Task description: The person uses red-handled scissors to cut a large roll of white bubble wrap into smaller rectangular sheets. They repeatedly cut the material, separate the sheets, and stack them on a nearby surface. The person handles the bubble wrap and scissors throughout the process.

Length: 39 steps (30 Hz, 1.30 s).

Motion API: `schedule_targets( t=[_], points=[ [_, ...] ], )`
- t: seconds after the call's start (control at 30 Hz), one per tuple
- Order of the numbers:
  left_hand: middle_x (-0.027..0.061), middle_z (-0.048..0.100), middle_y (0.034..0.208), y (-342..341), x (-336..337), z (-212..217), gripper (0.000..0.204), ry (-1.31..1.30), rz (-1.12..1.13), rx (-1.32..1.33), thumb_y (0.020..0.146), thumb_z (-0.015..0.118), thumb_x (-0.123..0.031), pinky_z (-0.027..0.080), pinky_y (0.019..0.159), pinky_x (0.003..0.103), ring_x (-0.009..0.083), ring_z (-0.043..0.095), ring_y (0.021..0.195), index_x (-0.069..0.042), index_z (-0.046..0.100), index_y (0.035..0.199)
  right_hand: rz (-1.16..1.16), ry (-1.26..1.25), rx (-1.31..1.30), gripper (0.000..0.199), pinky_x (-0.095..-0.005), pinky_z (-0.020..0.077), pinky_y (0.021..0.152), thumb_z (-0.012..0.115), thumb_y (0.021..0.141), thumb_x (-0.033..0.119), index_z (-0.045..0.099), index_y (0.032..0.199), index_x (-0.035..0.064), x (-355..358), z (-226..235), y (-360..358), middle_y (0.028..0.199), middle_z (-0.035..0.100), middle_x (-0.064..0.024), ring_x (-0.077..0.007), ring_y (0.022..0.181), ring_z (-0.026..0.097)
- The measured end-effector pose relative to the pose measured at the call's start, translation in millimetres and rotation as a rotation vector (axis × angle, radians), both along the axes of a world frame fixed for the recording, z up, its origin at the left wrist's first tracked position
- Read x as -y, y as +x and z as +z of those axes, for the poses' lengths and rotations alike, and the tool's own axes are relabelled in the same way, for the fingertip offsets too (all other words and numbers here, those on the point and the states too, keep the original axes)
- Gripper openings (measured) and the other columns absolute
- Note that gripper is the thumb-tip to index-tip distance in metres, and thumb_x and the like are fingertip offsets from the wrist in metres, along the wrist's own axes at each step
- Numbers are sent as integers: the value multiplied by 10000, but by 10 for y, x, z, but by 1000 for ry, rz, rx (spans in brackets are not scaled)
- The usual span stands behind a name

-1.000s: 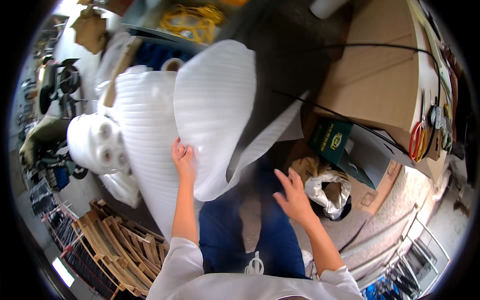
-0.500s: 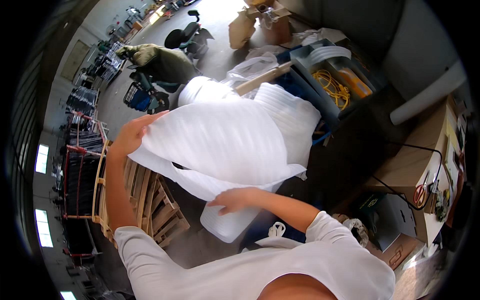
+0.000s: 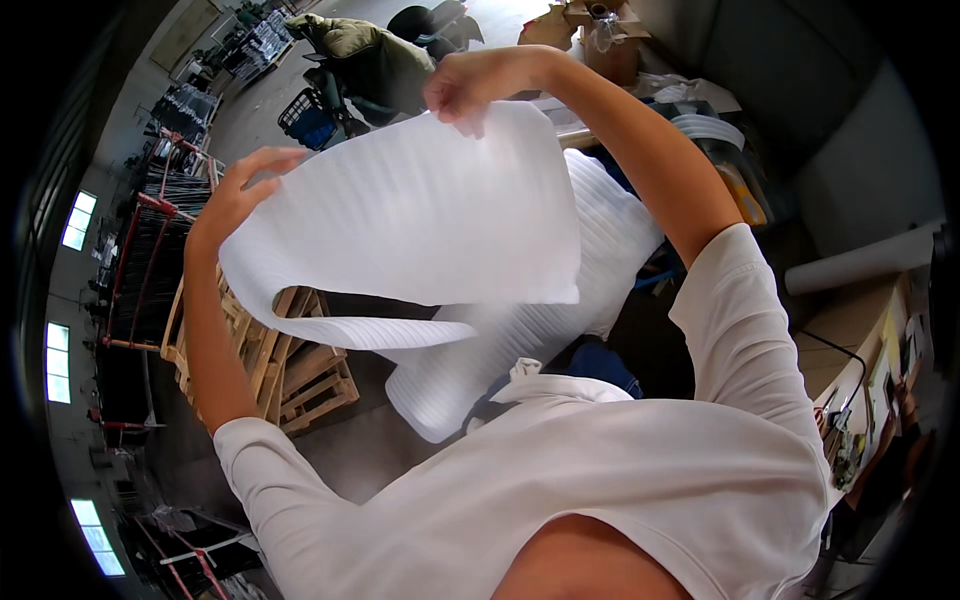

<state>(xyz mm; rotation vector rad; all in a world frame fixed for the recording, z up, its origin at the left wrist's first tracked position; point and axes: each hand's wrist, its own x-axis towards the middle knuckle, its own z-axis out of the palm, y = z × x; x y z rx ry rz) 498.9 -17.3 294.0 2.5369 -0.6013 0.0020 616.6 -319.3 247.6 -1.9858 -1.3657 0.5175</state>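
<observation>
The foam sheet (image 3: pixel 420 220) hangs in the air in front of the person's chest, held up by both hands at its top corners. The left hand (image 3: pixel 235 195) is at the sheet's left upper corner, with the fingers (image 3: pixel 262 165) spread and curled over the edge, the thumb side hidden behind the foam. The right hand (image 3: pixel 470 85) is at the right upper corner, higher and further out, with its fingers pinching the top edge. The sheet's long axis runs from one hand to the other, slanting up toward the right; its lower edge sags and curls under on the left side. Just below and behind it lies a second foam sheet (image 3: pixel 540 330), draped down toward the floor. A stack of wooden pallets (image 3: pixel 300 370) sits under the left forearm, well below the held sheet
</observation>
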Motion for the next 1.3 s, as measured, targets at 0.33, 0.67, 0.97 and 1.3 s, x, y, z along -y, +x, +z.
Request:
schedule_targets(
  t=[0.33,0.67,0.97,1.3],
  points=[
    [-39,486,707,1250,1490,-569,242,-100,-123,-20,867,452,-219,347,605,191,35,393,676,6,540,847,-48,-88,398,178,-270,461,516,524,737,161,559,736,-13,355,202,400,621,583,-79,-168,531,582],
    [4,406,571,1583,1861,-586,267,-101,-34,155,866,436,-204,326,522,236,68,356,562,12,497,721,-123,159,298,242,-318,429,646,574,748,265,624,770,30,704,-76,895,672,587,-29,-171,739,568],
    [139,596,771,2033,1407,-595,273,38,446,422,840,450,-268,416,649,350,308,553,722,-20,563,857,-76,459,1303,59,-317,384,825,623,631,146,572,618,119,1092,-117,215,669,536,-1,-147,810,541],
    [145,599,760,2024,-423,-376,298,28,471,533,861,422,-266,420,626,325,273,570,700,-4,564,859,-425,-560,264,154,-364,423,582,529,805,182,518,755,37,3029,-1948,-240,711,566,-124,-285,697,553]
  ],
)
